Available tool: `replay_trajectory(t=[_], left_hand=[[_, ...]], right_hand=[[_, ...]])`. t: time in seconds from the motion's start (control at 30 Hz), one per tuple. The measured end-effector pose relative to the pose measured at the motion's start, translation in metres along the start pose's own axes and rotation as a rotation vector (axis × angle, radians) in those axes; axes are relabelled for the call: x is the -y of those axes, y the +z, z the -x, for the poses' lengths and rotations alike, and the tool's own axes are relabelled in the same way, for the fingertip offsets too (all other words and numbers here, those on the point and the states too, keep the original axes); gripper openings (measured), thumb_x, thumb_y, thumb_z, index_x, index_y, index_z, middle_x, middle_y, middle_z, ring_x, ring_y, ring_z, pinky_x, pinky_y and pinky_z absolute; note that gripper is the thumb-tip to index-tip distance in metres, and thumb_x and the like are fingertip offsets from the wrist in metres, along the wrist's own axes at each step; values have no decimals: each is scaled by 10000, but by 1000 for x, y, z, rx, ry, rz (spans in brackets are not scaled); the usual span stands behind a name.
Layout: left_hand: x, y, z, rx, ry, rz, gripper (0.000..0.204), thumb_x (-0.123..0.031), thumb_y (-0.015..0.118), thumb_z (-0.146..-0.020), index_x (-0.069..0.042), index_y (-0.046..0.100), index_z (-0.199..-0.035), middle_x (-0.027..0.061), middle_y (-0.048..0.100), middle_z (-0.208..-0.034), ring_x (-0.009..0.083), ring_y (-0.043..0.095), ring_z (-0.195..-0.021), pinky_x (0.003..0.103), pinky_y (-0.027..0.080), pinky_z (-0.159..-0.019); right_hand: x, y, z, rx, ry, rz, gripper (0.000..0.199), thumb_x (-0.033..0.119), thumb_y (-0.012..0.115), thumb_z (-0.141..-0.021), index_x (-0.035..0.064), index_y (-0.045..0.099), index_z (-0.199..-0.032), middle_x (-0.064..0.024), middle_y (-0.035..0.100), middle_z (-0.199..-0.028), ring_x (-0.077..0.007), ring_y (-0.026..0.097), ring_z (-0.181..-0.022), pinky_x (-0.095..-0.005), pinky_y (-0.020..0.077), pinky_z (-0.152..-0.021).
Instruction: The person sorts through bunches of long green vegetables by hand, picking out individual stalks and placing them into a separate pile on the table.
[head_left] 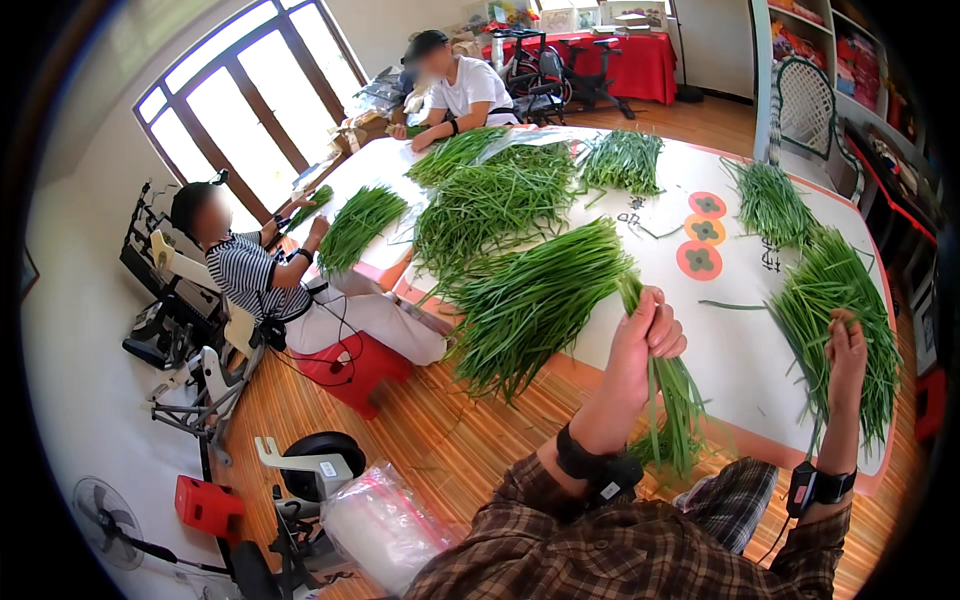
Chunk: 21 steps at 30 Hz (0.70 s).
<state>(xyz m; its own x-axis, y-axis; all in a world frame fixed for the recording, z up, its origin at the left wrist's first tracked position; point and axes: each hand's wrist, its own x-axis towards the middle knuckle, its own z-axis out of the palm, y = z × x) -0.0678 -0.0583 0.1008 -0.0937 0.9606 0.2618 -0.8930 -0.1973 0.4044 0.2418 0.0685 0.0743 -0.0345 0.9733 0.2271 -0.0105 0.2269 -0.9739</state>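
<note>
My left hand (645, 335) is closed around a bunch of garlic chives (677, 400), long thin green leaves. The bunch hangs below the fist, over the table's near edge, with its other end sticking out above the thumb. My right hand (846, 350) is pinched over the right-hand pile of garlic chives (835, 290). A few green strands show at its fingertips; how many it grips is hard to tell. Just beyond my left hand spreads a big fan-shaped heap of garlic chives (540, 295), its leaf ends drooping over the table edge.
The white table (740, 345) bears more chive piles, including a middle heap (495, 205) and a far-right bundle (775, 200). Two people sit across and to the left, handling greens. A red stool (350, 370), a plastic bag (385, 525) and exercise equipment (310, 465) stand left of me.
</note>
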Motion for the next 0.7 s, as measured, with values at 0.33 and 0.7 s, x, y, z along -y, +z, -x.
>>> replay_trajectory(t=[0.33, 0.7], left_hand=[[78, -62, -3, -289, -282, -279, 333, -319, 540, -889, -145, 368, -664, -59, 282, -541, 56, 258, -470, 208, 251, -456], [82, -82, -14, -241, -287, -241, 240, -234, 577, -873, -128, 403, -745, -40, 347, -570, 68, 330, -495, 213, 310, -481]], right_hand=[[27, 34, 23, 92, 79, -888, 135, 172, 441, -937, 69, 528, -943, -64, 590, -949, -122, 545, -750, -246, 474, -654], [81, -1, 15, 123, -167, 446, 153, 131, 433, -922, 36, 529, -850, 0, 467, -735, -94, 417, -634, -225, 356, -602]])
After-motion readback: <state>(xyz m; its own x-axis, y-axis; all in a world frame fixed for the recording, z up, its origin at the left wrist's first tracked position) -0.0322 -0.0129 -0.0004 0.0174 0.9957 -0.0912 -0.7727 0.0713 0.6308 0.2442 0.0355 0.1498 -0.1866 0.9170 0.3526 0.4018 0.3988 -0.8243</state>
